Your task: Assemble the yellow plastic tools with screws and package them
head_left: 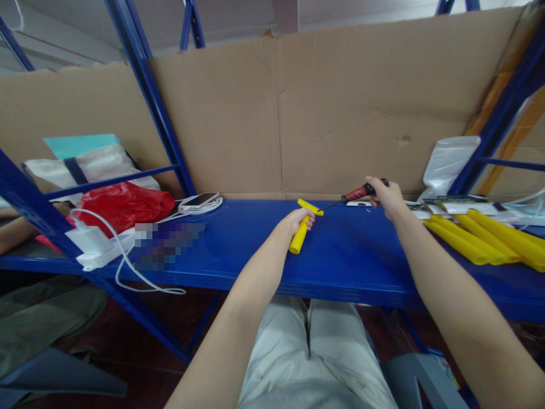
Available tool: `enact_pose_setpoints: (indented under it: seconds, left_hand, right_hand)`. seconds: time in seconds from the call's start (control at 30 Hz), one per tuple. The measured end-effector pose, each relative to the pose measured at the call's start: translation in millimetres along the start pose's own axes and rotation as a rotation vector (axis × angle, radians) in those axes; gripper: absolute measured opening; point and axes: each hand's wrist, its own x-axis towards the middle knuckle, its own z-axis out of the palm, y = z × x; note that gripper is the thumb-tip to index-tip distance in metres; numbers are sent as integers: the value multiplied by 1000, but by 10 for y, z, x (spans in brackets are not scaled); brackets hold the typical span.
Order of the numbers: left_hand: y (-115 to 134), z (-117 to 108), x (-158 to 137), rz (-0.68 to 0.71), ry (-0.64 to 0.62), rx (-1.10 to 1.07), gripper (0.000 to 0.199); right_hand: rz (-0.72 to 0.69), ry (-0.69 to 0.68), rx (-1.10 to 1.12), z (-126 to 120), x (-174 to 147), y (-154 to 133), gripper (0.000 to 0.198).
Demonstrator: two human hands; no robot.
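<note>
My left hand [301,219] is closed around a yellow T-shaped handle [298,241], its thick grip pointing toward me and its narrow crossbar at the far end. My right hand [386,197] is wrapped round the red and black grip of a screwdriver [356,193]. The screwdriver's thin shaft slants down to the left, and its tip meets the right part of the crossbar; whether it sits in a screw is too small to tell. Both hands are just above the blue shelf [251,250].
Several yellow handles [477,241] lie at the right beside a clear plastic bag [451,162]. To the left are a phone [202,200], a white power strip [108,253] with cables, and a red plastic bag [125,204]. Cardboard [340,113] walls the back. Another person's arm [19,230] shows far left.
</note>
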Motion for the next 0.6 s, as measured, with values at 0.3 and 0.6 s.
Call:
enact_pose_setpoints:
  seconds: [0.3,0.6]
  left_hand:
    - [-8,-9,14,-92,-2,29,7]
    - [13,12,-23,-106,24,47,7]
  right_hand:
    - [-45,83,-187,-20,11,31,32]
    - [-22,93,-188,-65,114,154,28]
